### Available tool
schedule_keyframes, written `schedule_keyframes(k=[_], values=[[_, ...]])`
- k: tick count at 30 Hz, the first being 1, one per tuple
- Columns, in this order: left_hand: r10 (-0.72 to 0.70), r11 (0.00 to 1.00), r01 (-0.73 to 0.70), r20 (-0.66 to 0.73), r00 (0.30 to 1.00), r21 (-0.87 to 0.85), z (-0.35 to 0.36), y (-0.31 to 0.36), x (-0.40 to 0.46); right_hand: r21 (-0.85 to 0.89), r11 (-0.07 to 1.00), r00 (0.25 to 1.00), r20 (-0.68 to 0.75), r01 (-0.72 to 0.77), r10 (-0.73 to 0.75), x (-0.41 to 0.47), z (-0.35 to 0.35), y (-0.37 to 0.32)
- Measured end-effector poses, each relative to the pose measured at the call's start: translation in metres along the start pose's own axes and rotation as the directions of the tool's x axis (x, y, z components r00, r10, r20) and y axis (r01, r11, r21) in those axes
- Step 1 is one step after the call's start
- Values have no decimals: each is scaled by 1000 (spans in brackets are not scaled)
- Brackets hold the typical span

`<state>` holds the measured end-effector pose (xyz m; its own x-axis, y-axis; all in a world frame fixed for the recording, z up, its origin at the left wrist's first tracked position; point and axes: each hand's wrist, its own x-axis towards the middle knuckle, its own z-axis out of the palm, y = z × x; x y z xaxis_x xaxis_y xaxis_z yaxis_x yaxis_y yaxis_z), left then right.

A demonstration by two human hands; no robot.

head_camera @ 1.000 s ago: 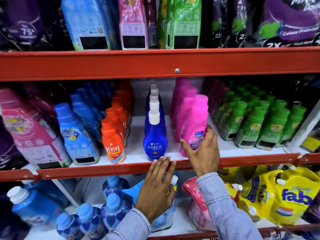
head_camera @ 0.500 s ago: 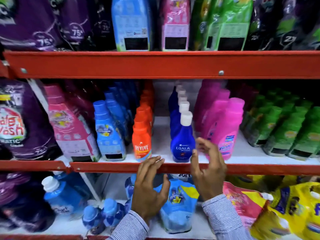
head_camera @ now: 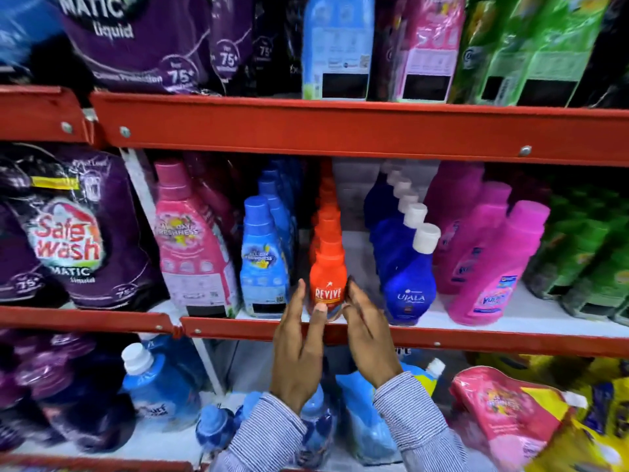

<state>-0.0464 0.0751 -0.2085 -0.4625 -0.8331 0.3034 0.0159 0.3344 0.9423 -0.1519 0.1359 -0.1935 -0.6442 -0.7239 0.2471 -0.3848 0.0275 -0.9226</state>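
The orange Revive bottle [head_camera: 328, 281] stands at the red front lip of the middle shelf [head_camera: 476, 340]. The left hand [head_camera: 299, 349] and right hand [head_camera: 369, 335] flank it with straight fingers touching its sides. There is open shelf toward the Ujala bottle [head_camera: 410, 294], while the blue freshness bottle [head_camera: 263, 267] crowds its left.

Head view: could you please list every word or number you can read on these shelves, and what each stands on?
"REVIVE": orange bottle.
"UJALA": dark blue bottle.
"Safe wash", "MATIC", "75+": purple pouch.
"MATIC", "Liquid", "75+": upper purple pouch.
"FRESHNESS": light blue bottle, big pink bottle.
Magenta bottle label: too blurred.
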Motion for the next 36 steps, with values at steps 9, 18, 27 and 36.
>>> schedule_keyframes(k=[9, 18, 27, 36], values=[[-28, 995, 34, 64, 998, -97, -3, 3, 9, 36, 999, 999, 30, -15, 14, 2, 2, 6], [3, 998, 1, 61, 998, -57, -4, 5, 7, 73, 997, 997, 74, 7, -12, -1, -2, 2], [209, 978, -204, -154, 966, 46, 8, 12, -12, 166, 975, 956, -276, 146, -97, -32, -31, 13], [7, 998, 2, 149, 989, -60, 74, 26, -26, 76, 983, 808, -581, 169, -94, -34, -88, 28]])
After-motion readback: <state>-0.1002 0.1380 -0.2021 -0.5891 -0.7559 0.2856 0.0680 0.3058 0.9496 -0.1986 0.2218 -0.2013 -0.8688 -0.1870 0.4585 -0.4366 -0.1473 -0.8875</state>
